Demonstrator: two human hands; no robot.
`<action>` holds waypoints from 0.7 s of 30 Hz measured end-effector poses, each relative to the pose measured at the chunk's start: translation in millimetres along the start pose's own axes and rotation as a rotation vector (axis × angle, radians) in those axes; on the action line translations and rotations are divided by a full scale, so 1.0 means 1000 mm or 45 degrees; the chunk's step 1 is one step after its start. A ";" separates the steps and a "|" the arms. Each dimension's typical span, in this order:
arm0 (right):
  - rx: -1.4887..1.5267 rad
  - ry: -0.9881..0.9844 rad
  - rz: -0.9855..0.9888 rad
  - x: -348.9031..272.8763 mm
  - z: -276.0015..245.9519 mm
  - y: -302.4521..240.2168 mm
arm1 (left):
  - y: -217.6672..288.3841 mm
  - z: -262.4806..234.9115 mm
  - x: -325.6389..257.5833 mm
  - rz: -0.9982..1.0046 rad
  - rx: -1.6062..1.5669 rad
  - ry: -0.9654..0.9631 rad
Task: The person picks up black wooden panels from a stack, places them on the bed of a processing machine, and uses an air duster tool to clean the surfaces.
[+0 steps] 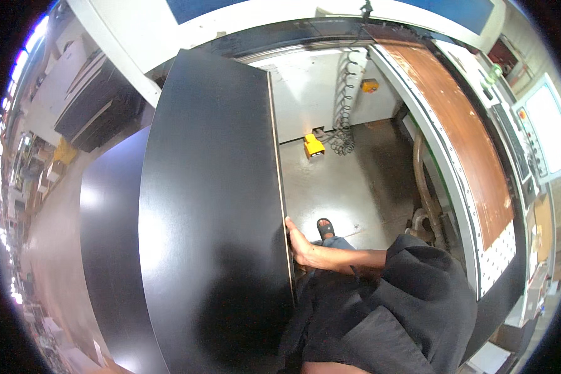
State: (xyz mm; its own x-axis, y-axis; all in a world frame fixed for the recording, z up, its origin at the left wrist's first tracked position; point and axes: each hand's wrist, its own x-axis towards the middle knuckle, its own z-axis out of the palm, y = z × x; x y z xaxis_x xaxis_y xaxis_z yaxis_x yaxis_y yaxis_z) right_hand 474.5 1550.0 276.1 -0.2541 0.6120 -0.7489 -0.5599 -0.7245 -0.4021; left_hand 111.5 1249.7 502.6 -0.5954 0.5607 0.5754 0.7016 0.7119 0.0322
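Workshop floor (349,181), grey and glossy, with a yellow pedal (313,146) lying near a coiled hose (343,106) that hangs along a pale back wall. To the right, a long machine bed (474,156) with a brown board on top, running away toward the upper edge; beyond it, a control panel (542,134) with a pale screen.

Large black panel (215,199), standing on edge and filling the middle of the view, long axis running from near the body up and away toward the back wall. Pale raw edge (279,181) facing right, toward the open floor. Second dark sheet (109,230) just behind it on the left.

Right hand (299,244) set against that pale edge low down, thumb up along it and fingers wrapped round the far face (fingertips hidden behind the board), so closed on the panel rather than loose. Panel lying to the left of the grip, nearly all of its length above and ahead of the hand. Right forearm reaching in from a dark sleeve (405,280).

Left hand nowhere to be seen, so right hand the only one at the panel. Sandalled foot (325,227) on the floor just beyond the wrist.
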 end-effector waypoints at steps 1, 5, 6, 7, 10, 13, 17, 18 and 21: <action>0.001 0.036 -0.061 -0.009 -0.009 -0.006 | -0.009 0.017 0.004 0.045 -0.035 -0.025; 0.095 0.161 -0.219 -0.039 -0.042 -0.022 | 0.018 0.043 0.020 0.144 -0.196 -0.031; 0.088 0.158 -0.224 -0.055 -0.049 -0.030 | 0.029 0.045 0.022 0.119 -0.210 -0.068; 0.035 0.113 -0.292 -0.070 -0.060 -0.034 | 0.040 0.047 0.024 0.147 -0.251 -0.076; 0.093 0.119 -0.384 -0.078 -0.108 -0.036 | 0.078 0.049 0.030 0.228 -0.344 -0.143; 0.213 0.155 -0.449 -0.101 -0.147 -0.042 | 0.117 0.051 0.023 0.312 -0.481 -0.139; 0.250 0.250 -0.547 -0.134 -0.198 -0.046 | 0.122 0.112 0.013 0.442 -0.587 -0.126; 0.288 0.232 -0.575 -0.134 -0.218 -0.044 | 0.142 0.110 0.005 0.497 -0.570 -0.114; 0.363 0.380 -0.602 -0.164 -0.254 -0.052 | 0.196 0.102 -0.018 0.597 -0.656 -0.150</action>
State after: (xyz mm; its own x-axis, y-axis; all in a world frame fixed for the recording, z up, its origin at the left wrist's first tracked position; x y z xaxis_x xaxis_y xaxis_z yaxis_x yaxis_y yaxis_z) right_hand 745.3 1407.4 286.0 0.2806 0.7007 -0.6560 -0.7568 -0.2589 -0.6002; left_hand 220.1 1422.6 415.2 -0.2029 0.8221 0.5319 0.9732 0.1095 0.2021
